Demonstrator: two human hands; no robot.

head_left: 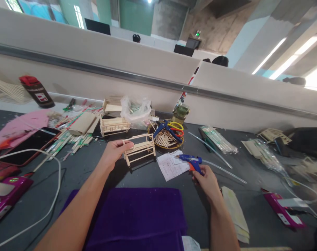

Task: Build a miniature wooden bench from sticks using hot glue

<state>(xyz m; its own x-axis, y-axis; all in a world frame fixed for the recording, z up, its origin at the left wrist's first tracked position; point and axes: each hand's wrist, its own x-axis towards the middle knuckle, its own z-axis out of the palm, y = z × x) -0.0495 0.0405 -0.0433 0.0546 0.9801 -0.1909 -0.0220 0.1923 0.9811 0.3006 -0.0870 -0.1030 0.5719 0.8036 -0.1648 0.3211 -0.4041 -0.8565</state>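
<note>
My left hand [116, 153] pinches the left end of a small bench model [140, 151] built of thin wooden sticks, which is upright on or just above the dark table. In my right hand [206, 179] is a blue glue gun [191, 159] with an orange trigger, gripped by its handle, and a clear glue stick [223, 170] trails from its back. The nozzle points left toward the bench. Below the glue gun lies a printed white sheet [171, 168]. Behind the bench, a round basket [166, 139] holds short sticks and tools with blue, yellow and red handles.
Two more stick models stand behind, one a small bench [114, 126], beside a plastic bag [135, 111]. Bundled sticks [218, 139] lie right. A purple cloth [145, 212] covers the front. At left are a phone [27, 146], a white cable [59, 174] and a magenta power strip [10, 197].
</note>
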